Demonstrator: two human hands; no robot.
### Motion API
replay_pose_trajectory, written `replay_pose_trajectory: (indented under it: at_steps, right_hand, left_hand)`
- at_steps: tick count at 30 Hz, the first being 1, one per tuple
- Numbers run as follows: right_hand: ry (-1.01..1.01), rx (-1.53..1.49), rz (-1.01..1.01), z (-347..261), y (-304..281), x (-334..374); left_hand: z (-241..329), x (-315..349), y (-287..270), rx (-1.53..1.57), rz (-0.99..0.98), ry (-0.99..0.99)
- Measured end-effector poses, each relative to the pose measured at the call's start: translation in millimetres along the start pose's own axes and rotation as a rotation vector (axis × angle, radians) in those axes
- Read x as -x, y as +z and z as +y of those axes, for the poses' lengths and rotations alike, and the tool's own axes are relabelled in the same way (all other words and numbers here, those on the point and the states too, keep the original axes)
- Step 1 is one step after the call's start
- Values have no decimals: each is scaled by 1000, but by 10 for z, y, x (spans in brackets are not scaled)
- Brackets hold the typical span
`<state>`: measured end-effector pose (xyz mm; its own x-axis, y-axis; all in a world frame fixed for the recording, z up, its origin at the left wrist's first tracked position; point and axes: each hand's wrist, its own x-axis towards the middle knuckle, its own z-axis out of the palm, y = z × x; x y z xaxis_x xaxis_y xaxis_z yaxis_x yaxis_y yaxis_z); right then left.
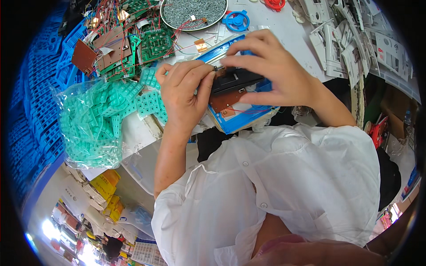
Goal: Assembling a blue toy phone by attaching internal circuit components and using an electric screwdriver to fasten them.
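My left hand (185,86) is closed, thumb and forefinger pinched together at the left end of a long black plastic part (237,81). What sits in the pinch, if anything, is too small to make out. Over the right end of that black part curves my right hand (282,66), its fingers apart and one fingertip close to the left fingertips. Beneath the black part shows a brown circuit board (227,101) with a thin red wire. Both lie over a blue plastic frame (237,122) at the table's near edge.
Green rubber keypads (91,119) fill a clear bag at left. Behind it are wired green circuit boards (155,45) and blue plastic racks (37,111). A round tray of screws (194,27) and a blue ring-shaped part (236,21) stand at the back; white plastic casings (333,48) pile at right.
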<state>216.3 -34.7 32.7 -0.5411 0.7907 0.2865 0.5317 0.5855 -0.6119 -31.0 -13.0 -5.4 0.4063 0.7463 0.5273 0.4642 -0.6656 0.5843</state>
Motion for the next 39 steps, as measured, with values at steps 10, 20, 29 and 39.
replay_pose_trajectory:
  at_steps: [10, 20, 29, 39]
  right_hand:
    - [52, 35, -9, 10, -79, -22]
    - [42, 1, -12, -11, 31, -66]
    - [55, 85, -53, 110, -66, 166]
    - [-56, -79, -92, 190, -97, -46]
  left_hand:
    - [0, 23, -12, 8, -8, 31]
    - [19, 9, 8, 7, -11, 59]
    - [41, -52, -58, -13, -59, 23]
    - [48, -254, -253, -9, -275, 16]
